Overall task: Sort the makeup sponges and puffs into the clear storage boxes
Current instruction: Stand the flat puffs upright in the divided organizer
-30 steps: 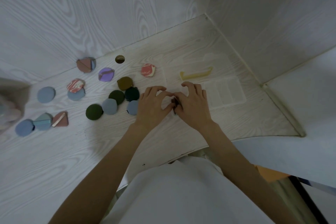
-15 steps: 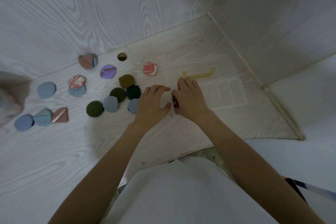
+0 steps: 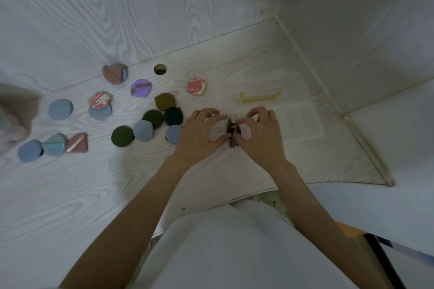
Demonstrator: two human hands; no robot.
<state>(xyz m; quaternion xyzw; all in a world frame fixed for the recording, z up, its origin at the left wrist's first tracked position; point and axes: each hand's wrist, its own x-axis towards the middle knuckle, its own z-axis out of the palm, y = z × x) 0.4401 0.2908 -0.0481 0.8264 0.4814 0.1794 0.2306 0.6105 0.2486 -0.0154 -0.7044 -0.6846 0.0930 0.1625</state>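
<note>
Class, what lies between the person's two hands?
In the head view, brown puffs stand on edge between the left hand and right hand, pinched by both.

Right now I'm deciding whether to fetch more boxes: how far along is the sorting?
Early. Nothing looks boxed yet: the clear storage box on the right appears empty. In hand: the left hand and right hand together hold brown puffs on edge. Left: many loose puffs, such as the dark green puff and the purple puff.

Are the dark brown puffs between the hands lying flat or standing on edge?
On edge: the brown puffs show only thin dark rims, pinched upright between the left hand and right hand.
</note>
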